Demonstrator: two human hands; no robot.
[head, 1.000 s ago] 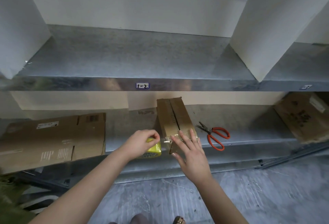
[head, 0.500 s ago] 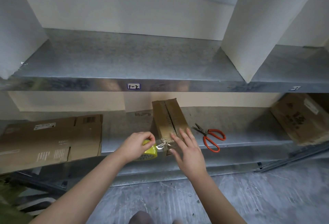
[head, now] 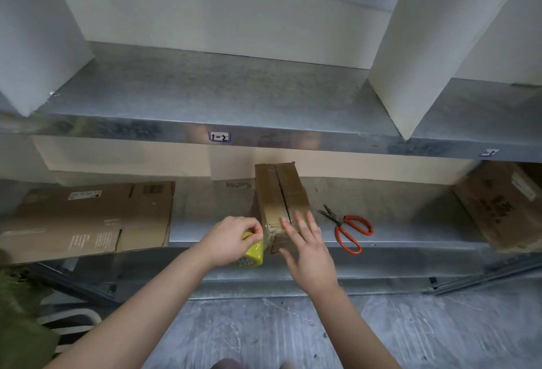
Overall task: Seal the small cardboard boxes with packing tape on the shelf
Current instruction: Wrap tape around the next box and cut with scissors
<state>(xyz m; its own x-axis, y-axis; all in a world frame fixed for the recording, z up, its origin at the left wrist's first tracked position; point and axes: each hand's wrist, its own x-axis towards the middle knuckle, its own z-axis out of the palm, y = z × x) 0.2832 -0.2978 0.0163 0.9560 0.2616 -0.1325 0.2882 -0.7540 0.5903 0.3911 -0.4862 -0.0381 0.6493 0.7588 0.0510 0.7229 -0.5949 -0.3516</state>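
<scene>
Under my right hand (head: 308, 247), the small brown cardboard box (head: 281, 201) is sitting on the grey metal shelf (head: 410, 236); my flat, spread fingers are pressing clear tape onto its near end so it sticks. Just beside it, my left hand (head: 231, 239) is gripping the yellow packing-tape roll (head: 252, 253), keeping the strip taut. Red-handled scissors (head: 349, 229) are lying just right of my right hand, probably for cutting.

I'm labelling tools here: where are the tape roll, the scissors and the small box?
tape roll (head: 254, 249), head view, yellow side.
scissors (head: 335, 219), head view, pivot.
small box (head: 269, 190), head view, top left flap.
</scene>
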